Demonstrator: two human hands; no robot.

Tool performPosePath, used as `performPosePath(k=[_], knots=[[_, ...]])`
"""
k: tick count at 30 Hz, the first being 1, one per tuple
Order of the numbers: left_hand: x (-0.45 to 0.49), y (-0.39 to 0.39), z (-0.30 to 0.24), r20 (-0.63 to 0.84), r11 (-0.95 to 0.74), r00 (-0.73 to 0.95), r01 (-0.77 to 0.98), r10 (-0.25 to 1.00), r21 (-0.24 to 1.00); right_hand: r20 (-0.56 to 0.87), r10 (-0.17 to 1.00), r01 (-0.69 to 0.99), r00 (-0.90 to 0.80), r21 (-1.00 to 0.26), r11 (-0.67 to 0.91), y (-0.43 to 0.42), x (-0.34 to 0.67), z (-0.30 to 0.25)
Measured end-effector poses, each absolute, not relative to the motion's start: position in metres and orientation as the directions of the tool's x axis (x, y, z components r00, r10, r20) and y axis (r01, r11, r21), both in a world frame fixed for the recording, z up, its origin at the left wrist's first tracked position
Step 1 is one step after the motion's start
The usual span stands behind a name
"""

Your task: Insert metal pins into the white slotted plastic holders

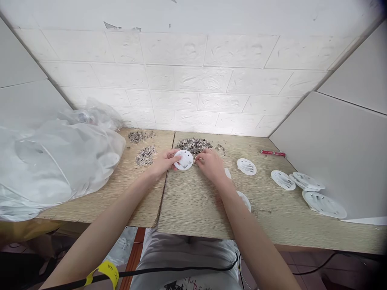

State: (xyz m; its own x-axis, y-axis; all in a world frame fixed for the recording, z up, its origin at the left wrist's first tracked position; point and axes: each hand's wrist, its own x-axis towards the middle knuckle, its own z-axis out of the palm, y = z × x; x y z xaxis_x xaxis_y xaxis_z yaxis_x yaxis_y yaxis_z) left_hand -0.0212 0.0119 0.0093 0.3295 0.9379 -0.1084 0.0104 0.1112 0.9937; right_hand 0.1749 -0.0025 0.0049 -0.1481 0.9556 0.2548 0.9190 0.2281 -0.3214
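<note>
My left hand grips a round white plastic disc with red and black markings, held just above the wooden table. My right hand is closed in a pinch right beside the disc's right edge, on something too small to make out. Directly behind both hands lies a pile of small grey metal pieces. Part of another white disc shows under my right wrist, and one more white disc lies beside my right forearm.
A big clear plastic bag of white discs fills the left side. Two smaller grey piles lie left of the seam. Several white discs rest at right near a red-handled tool. White panels wall both sides.
</note>
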Motion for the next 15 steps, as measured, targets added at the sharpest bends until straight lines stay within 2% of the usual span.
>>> performPosePath(k=[15], knots=[[-0.0197,0.0092,0.0144,-0.169,0.189,0.239,-0.061,0.956,0.98,0.191,0.941,0.887,-0.28,-0.323,0.329,-0.0064,0.1717,0.0063]])
